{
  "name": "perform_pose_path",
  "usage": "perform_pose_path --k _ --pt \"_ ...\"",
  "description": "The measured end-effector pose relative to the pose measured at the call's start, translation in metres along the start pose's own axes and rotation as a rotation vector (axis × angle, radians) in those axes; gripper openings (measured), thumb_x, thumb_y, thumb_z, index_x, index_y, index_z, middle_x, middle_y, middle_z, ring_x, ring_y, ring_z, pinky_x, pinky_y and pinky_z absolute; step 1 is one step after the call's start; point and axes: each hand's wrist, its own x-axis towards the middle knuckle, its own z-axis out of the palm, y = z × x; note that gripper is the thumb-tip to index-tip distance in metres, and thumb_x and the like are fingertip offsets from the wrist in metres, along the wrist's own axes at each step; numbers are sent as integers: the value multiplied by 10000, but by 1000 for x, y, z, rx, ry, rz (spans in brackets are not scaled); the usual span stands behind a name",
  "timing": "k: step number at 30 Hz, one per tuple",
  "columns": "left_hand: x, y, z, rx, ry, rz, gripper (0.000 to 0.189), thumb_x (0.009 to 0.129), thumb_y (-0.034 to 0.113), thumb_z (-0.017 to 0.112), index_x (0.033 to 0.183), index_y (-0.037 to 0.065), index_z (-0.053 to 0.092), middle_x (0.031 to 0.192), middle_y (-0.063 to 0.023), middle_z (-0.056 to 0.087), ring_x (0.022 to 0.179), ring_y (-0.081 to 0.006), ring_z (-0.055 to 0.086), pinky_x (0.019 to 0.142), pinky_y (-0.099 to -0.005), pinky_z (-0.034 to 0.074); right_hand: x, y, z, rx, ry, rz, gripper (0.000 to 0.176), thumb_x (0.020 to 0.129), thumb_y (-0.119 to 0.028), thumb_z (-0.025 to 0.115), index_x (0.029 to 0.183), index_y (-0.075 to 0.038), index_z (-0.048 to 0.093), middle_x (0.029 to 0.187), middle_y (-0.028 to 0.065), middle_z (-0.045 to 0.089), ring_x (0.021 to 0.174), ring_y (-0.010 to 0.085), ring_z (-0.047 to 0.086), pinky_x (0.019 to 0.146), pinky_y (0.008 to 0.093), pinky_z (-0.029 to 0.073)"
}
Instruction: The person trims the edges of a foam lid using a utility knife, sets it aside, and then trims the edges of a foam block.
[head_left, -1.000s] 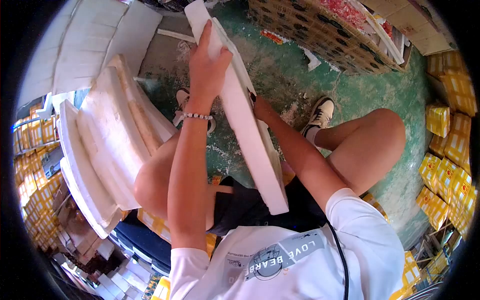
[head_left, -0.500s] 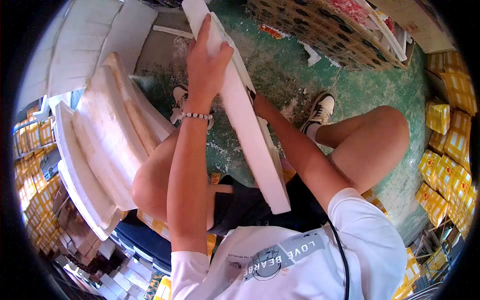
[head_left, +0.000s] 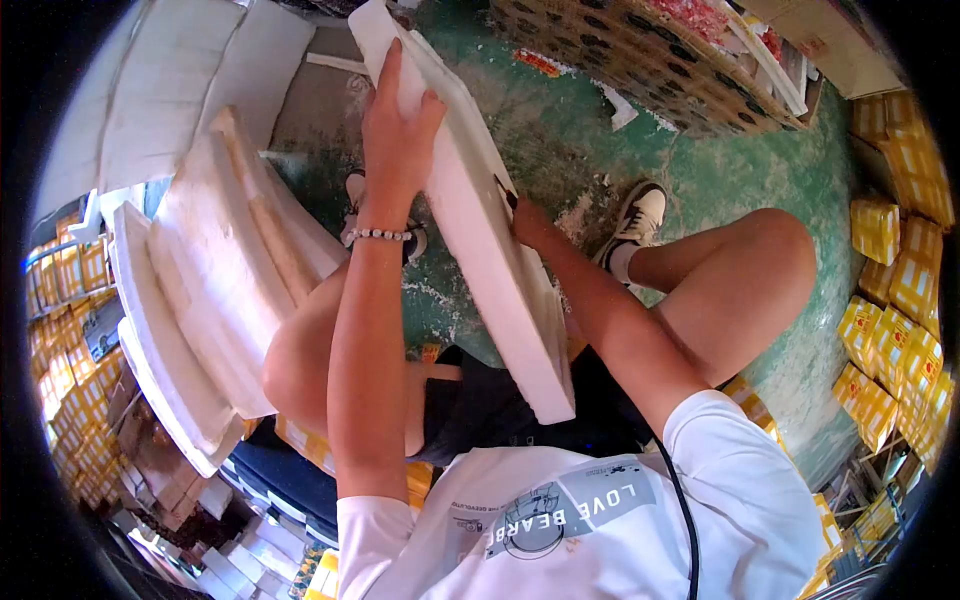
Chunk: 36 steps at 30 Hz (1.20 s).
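A long, thick white foam board stands slanted on edge between the legs, its lower end against the dark shorts. My left hand, with a beaded bracelet at the wrist, grips its upper part, index finger and thumb stretched over the near face and the other fingers partly hidden. On the board's right side my right hand is closed round a small dark tool, whose thin tip touches the foam. The tool's handle is mostly covered by the fingers.
Curved white foam pieces lean at the left, below large white panels. A patterned box lies at the top right. Yellow-taped boxes are stacked at the right. Foam scraps dot the green floor.
The board's upper end has tilted left and its broad right face shows more. My left hand has moved left with it. The dark tool shows more clearly by my right hand.
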Motion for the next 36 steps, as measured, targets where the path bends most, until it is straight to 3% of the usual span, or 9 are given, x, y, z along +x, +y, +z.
perform_pose_path --k 9,11,14,17,20,24,26,29,36 --pt "-4 13 14 146 95 60 745 905 238 686 1579 84 408 1407 -309 534 1304 -476 526 1089 -474 442 -25 -55 -50 54 -16 67 375 961 -132 589 1247 100 518 1073 339 688 968 488 703 830 583 575" --pt "-22 28 19 137 101 1 768 895 234 702 1582 78 398 1426 -314 516 1311 -486 515 1097 -478 436 -21 -52 -56 -127 -289 118 642 952 -122 638 1463 145 357 1032 334 693 949 450 710 759 530 563" --pt "-67 62 18 241 31 -84 820 874 206 712 1603 86 357 1448 -315 494 1299 -483 524 1106 -475 431 6 -14 -1 83 64 150 624 935 -147 668 1431 123 403 1066 326 688 1023 464 690 822 528 555" --pt "-90 52 24 2 35 -81 870 851 181 710 1622 92 316 1454 -322 482 1298 -476 530 1094 -472 443 -26 -34 -28 168 55 -102 541 955 -208 651 1376 83 476 1111 316 682 1062 484 668 871 547 535" --pt "-86 55 31 -51 53 -83 879 840 148 692 1630 110 309 1421 -327 493 1266 -467 552 1056 -476 464 -24 -42 -34 107 35 -27 319 916 -124 651 1129 104 587 1039 324 709 914 495 706 795 597 559" --pt "-79 82 40 127 18 -155 860 835 121 662 1624 98 320 1435 -302 517 1270 -426 571 1066 -448 452 -21 -38 -42 156 -52 -71 463 968 -256 627 1299 60 555 1140 318 675 1037 503 664 883 553 536" --pt "-78 85 43 150 11 -189 834 840 106 638 1613 51 329 1499 -276 519 1319 -380 569 1114 -398 429 0 -19 -8 66 15 -11 304 884 -102 685 1108 83 595 1044 342 700 965 494 707 822 602 558" --pt "-79 78 44 155 28 -166 901 818 166 683 1638 185 311 1352 -328 517 1194 -491 582 999 -512 480 -35 -39 -30 114 59 34 306 880 -91 690 1112 81 590 1045 347 696 985 492 704 838 598 558" --pt "-85 76 28 101 9 -201 821 851 103 620 1615 46 324 1565 -246 467 1370 -350 533 1142 -396 402 -33 -48 -31 172 3 56 359 883 -101 695 1158 89 563 1075 346 691 992 490 701 864 583 560"
